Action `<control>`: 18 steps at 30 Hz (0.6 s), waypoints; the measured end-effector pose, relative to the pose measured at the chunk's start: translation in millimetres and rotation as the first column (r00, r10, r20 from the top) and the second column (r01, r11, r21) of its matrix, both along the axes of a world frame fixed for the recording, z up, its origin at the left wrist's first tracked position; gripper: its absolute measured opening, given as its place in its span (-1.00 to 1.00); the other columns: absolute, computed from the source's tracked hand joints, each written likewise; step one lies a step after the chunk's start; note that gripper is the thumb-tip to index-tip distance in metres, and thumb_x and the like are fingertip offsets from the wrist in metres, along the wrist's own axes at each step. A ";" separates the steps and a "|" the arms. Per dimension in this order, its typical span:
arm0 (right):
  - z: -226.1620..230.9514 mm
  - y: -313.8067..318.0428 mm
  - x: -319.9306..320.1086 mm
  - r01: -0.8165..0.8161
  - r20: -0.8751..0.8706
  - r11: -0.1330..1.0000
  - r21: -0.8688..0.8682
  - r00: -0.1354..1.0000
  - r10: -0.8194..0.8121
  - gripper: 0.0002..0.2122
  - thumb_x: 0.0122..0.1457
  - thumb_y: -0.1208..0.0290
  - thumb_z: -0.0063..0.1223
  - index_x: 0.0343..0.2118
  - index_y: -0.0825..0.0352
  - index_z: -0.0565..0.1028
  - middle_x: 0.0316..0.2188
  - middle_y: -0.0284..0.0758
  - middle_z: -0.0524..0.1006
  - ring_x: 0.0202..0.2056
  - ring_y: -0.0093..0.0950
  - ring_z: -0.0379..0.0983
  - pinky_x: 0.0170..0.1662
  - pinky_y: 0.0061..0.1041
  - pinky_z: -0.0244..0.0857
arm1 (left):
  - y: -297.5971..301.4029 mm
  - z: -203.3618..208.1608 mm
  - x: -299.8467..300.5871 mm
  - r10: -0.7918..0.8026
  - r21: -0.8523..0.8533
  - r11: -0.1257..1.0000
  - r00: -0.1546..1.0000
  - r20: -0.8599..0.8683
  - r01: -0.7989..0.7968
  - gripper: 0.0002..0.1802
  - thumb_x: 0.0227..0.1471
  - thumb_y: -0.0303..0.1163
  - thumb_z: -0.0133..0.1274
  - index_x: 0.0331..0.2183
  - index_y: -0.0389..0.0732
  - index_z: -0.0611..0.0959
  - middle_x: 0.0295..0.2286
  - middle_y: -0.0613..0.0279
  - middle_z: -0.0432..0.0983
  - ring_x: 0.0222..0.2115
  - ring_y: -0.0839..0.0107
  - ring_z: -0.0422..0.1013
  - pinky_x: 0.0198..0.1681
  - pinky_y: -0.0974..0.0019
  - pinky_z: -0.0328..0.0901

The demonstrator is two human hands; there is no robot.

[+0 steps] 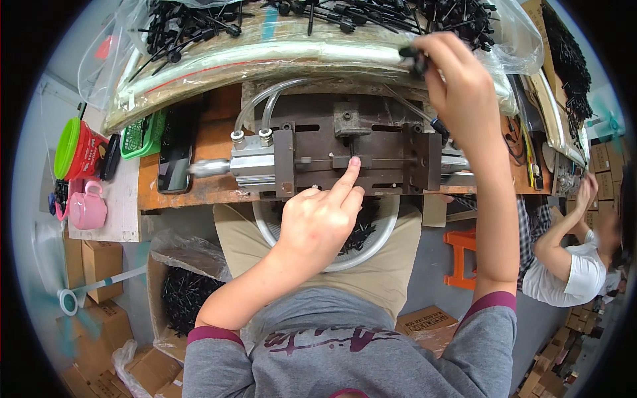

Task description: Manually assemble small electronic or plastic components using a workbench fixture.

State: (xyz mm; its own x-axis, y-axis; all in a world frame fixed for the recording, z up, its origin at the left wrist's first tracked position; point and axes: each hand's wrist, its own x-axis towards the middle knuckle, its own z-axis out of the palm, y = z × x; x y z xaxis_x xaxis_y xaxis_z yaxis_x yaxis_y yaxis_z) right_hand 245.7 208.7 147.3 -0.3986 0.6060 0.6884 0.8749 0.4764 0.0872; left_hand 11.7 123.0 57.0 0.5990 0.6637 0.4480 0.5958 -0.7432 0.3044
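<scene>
My left hand [322, 215] reaches over a dark metal clamping fixture [318, 142]. Its index finger is stretched out, the tip pressing on a small dark piece at the fixture's middle, where a thin black rod stands above the fingertip. The other fingers are loosely bent and hold nothing. Up at the right, my right hand [461, 86] pinches a small black plastic part [415, 61] between thumb and fingers, in front of the heap of black parts [454, 20]. Silver air cylinders [252, 169] flank the fixture, with clear hoses running from the left one.
A white basket [391, 235] of black parts sits between my legs. On the left are a phone [176, 149], a green basket [147, 136] and a pink cup [87, 207]. At right, another person [564, 259] works near an orange stool [459, 257].
</scene>
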 end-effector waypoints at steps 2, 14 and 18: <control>-11.3 -19.8 -4.7 -0.110 0.057 0.986 0.125 0.993 0.103 -0.74 -0.09 0.57 0.19 -0.25 0.38 0.56 -0.28 -0.21 0.59 -0.35 -0.32 0.56 -0.26 -0.37 0.47 | 1.0 9.4 0.0 -0.028 -0.161 0.985 0.983 0.179 0.057 -0.64 -0.16 -0.48 0.35 -0.22 -0.24 0.67 -0.08 0.03 0.59 -0.50 0.38 0.56 -0.39 0.41 0.45; -45.8 -67.3 -29.1 -0.282 0.048 0.958 0.049 0.959 0.280 -0.65 0.01 0.52 0.05 -0.10 0.50 0.59 -0.10 -0.07 0.59 -0.25 -0.30 0.61 -0.16 -0.41 0.56 | -8.2 39.7 -12.2 0.014 -0.340 0.917 0.832 0.554 0.211 -0.67 -0.13 -0.70 0.29 -0.22 -0.36 0.70 -0.25 0.08 0.53 -0.26 0.37 0.55 -0.20 0.37 0.54; -50.4 -61.5 -21.3 -0.271 -0.262 0.961 0.049 0.925 0.274 -0.58 -0.03 0.69 0.26 -0.03 0.53 0.54 -0.12 -0.03 0.58 -0.15 -0.16 0.58 -0.16 -0.36 0.52 | -14.3 15.5 -10.2 -0.033 -0.175 0.980 0.937 0.347 0.100 -0.70 -0.14 -0.56 0.31 -0.26 -0.33 0.68 -0.10 0.02 0.55 -0.27 0.32 0.56 -0.22 0.29 0.47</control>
